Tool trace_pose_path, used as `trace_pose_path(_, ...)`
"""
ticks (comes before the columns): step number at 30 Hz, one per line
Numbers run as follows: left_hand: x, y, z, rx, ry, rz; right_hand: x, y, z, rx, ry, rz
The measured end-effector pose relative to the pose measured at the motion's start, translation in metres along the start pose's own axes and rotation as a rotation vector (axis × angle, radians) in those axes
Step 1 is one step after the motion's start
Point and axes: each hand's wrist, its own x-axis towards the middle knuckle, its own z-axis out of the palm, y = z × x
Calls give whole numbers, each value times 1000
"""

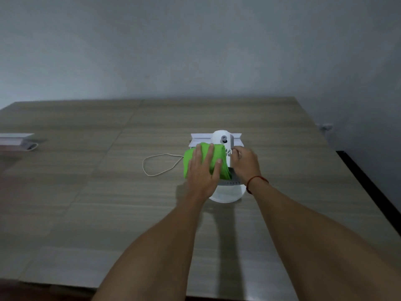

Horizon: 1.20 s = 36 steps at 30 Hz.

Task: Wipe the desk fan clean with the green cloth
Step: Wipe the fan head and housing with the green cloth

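Your left hand [202,170] pressed the soft cloth [189,162] flat; your right hand [245,164] gripped the light-looking, probably tippy fan [223,137].

Cloth [204,161] on fan [223,140], cord [156,166] to its left

Both forearms are bare along all their visible length, the left forearm [165,235] and the right forearm [303,224] alike. A thin red cord bracelet [258,177] circles the right wrist, hanging a little loose. The left grip [201,170] shows short, plain nails.
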Motion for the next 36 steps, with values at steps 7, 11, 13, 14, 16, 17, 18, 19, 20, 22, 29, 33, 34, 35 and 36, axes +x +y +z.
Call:
trace_pose_path(7,28,-21,4,-345,5,-187,13,4,-1,-70,-30,12)
trace_pose_path(11,61,-83,46,-728,-154,-494,21,7,-6,-81,-48,13)
trace_pose_path(13,70,-109,70,-765,-196,-545,24,8,-6,-73,-47,-3)
trace_pose_path(14,69,-106,72,-729,-161,-550,25,9,-4,-66,-35,0)
trace_pose_path(16,54,-59,43,-603,-34,-521,26,7,0,-49,11,33)
trace_pose_path(17,48,-38,32,-527,25,-455,27,5,3,-43,34,50)
trace_pose_path(18,45,-24,26,-456,64,-383,28,2,4,-40,49,60)
trace_pose_path(19,42,-12,21,-358,80,-324,28,0,6,-39,54,69)
trace_pose_path(20,40,-4,18,-259,97,-266,28,-1,6,-37,50,75)
trace_pose_path(22,40,1,21,-149,124,-182,27,-2,4,-34,20,75)
trace_pose_path(29,54,-40,26,-560,-25,-429,25,5,-12,-56,-15,41)
trace_pose_path(33,65,-69,49,-1053,-137,-777,31,8,-11,-23,25,41)
trace_pose_path(34,64,-63,44,-1100,-173,-820,32,9,-9,-10,43,48)
trace_pose_path(35,64,-61,41,-1131,-212,-836,33,10,-8,-3,58,55)
trace_pose_path(36,66,-65,44,-1164,-236,-852,33,10,-6,-1,67,60)
